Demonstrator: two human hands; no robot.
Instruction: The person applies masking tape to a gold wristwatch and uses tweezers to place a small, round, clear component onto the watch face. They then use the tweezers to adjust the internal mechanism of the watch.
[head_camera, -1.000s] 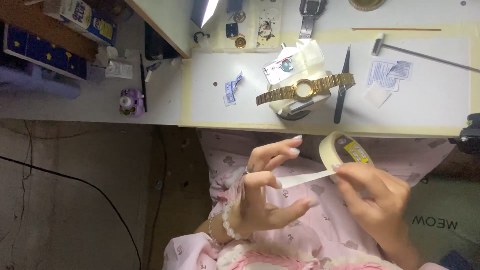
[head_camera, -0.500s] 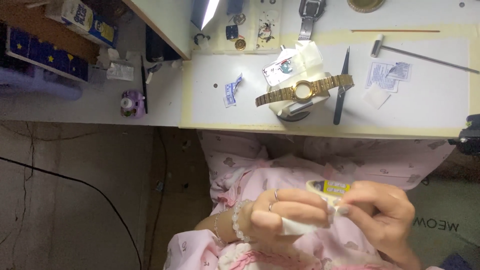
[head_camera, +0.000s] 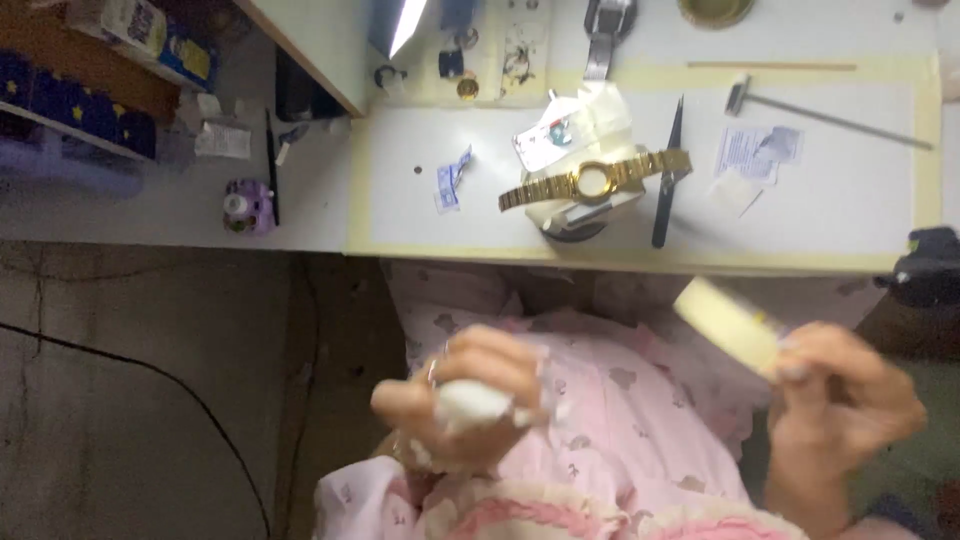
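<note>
My left hand is curled over my lap in pink patterned clothing, its fingers closed on a small white wad of tape. Off to the right, my right hand grips a roll of pale masking tape, blurred by motion. The two hands are well apart. On the white desk above lies a gold metal-band wristwatch, resting on a small round stand.
Black tweezers lie right of the watch, a small hammer and paper slips farther right. A small purple bottle stands at the desk's left. Blue boxes sit on a shelf top left. Dark floor lies left.
The hands, joined over the lap with the tape roll half a second ago, have pulled apart: the right carried the roll rightward, the left kept a torn white piece.
</note>
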